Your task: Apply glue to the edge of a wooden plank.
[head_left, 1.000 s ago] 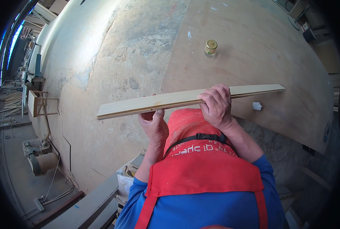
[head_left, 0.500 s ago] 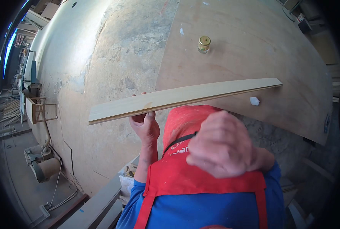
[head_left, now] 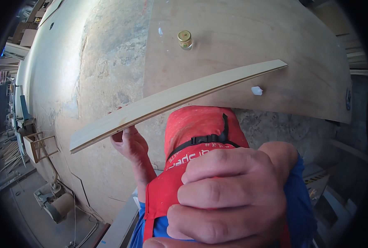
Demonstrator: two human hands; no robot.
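A long, pale wooden board [head_left: 180, 96], with a groove along its near edge, slants up from left to right in front of me. My left hand [head_left: 131, 144] grips it near its left end, thumb at the near edge and fingertips showing past the far edge. Close to the camera is my right hand [head_left: 229, 200], raised in front of my red apron [head_left: 204, 124]. Its fingers are curled in; whatever they may hold is hidden. A small patch like a stain marks the board above my left thumb.
Beyond the board, a glass jar with a gold lid [head_left: 185, 40] stands on a large brown panel [head_left: 233, 41]. A crumpled white scrap [head_left: 256, 90] lies on it, past the board's near edge. At the left are a small wooden frame [head_left: 39, 147] and a motor-like machine [head_left: 56, 204].
My right hand has come nearer the camera and lower in view. The board's left end sits lower and its right end higher, so it slants more steeply. My left hand keeps its grip.
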